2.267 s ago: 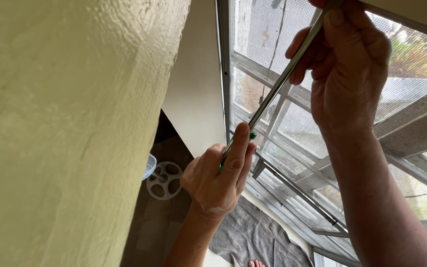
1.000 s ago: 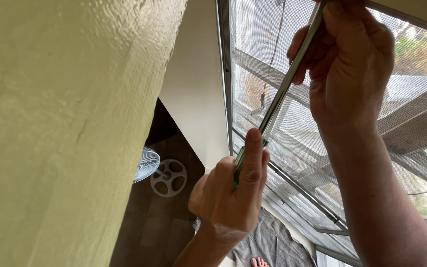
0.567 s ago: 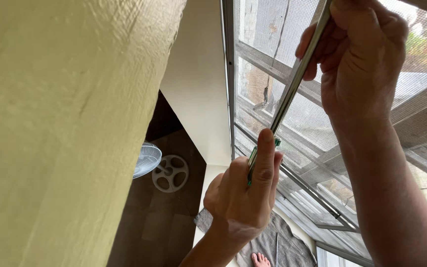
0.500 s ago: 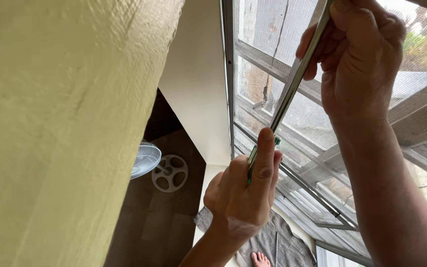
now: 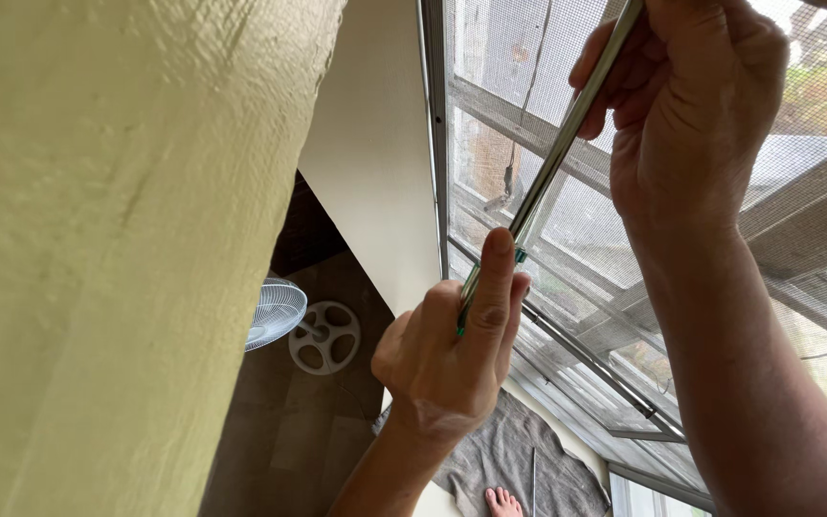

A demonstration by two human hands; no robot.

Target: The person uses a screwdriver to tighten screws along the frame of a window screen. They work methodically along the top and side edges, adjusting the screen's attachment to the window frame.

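Up against the window screen (image 5: 586,206) I hold a slim metal rod (image 5: 555,163) slantwise — my right hand (image 5: 696,115) closed round its upper end, my left hand (image 5: 452,345) pinching the lower end, thumb laid along it. By my judgement the rod is not yet seated in the frame (image 5: 435,144). Far below — a fan (image 5: 275,311) and a grey cloth (image 5: 504,455) on the floor (image 5: 279,440).

- I see no package, label, sign or display screen anywhere in my view.
- Closest thing: the window's grey mesh insect screen (image 5: 586,206), a fine flat net filling the frame on my right.
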